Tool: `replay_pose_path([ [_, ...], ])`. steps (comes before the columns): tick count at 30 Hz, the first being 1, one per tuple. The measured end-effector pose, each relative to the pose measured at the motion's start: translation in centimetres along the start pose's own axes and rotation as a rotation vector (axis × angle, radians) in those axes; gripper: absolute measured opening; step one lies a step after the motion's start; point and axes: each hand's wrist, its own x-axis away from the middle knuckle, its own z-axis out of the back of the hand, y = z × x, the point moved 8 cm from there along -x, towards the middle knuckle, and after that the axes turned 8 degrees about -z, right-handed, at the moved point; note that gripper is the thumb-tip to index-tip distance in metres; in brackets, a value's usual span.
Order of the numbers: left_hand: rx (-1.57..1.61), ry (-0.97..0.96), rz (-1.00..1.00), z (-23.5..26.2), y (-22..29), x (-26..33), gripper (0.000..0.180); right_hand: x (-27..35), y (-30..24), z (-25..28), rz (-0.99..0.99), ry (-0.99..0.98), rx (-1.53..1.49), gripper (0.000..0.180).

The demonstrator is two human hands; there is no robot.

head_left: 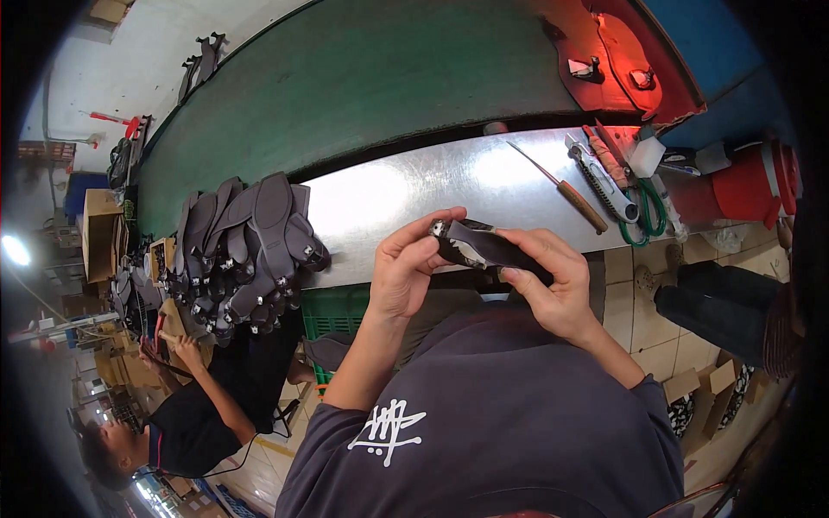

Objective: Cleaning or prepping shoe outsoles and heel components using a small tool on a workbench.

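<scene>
Up in front of my chest, over the near edge of the metal bench, I hold a dark grey sandal insole point(488, 248) with a black-and-white patterned piece at one end. My left hand point(404, 266) pinches the patterned end between thumb and fingers. Around the other end, my right hand point(557, 281) is closed, with its thumb along the near side. The insole is tilted edge-on, so most of its flat face is hidden. A pile of similar dark grey insoles point(246, 229) with patterned pieces lies on the bench to the left.
A wooden-handled awl point(570, 194), a utility knife point(600, 181) and green-handled scissors point(652, 216) lie on the metal bench point(389, 194) at right. Behind runs a green conveyor belt point(363, 78), with two insoles point(617, 65) under red light. A co-worker point(199, 423) sits at left; another person's legs point(712, 311) show at right.
</scene>
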Motion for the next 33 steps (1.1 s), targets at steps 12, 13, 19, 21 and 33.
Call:
replay_pose_path([
  [12, -0.068, -0.055, -0.096, 0.09, 0.04, 0.2, 0.035, 0.08, 0.04, -0.28, 0.0, -0.028, -0.045, 0.038],
  [13, -0.076, -0.051, -0.103, 0.16, 0.07, 0.19, 0.035, 0.07, 0.05, -0.33, -0.002, -0.035, -0.038, 0.038],
  [19, -0.12, -0.04, -0.112, 0.23, 0.31, 0.14, 0.036, 0.08, 0.16, -0.36, -0.003, -0.034, -0.038, 0.038],
  [21, -0.132, -0.043, -0.116, 0.15, 0.42, 0.11, 0.035, 0.04, 0.16, -0.37, -0.01, -0.035, -0.042, 0.038],
  [33, -0.278, -0.061, -0.168, 0.09, 0.88, 0.46, 0.036, 0.07, -0.54, -0.38, 0.016, -0.04, 0.079, 0.039],
])
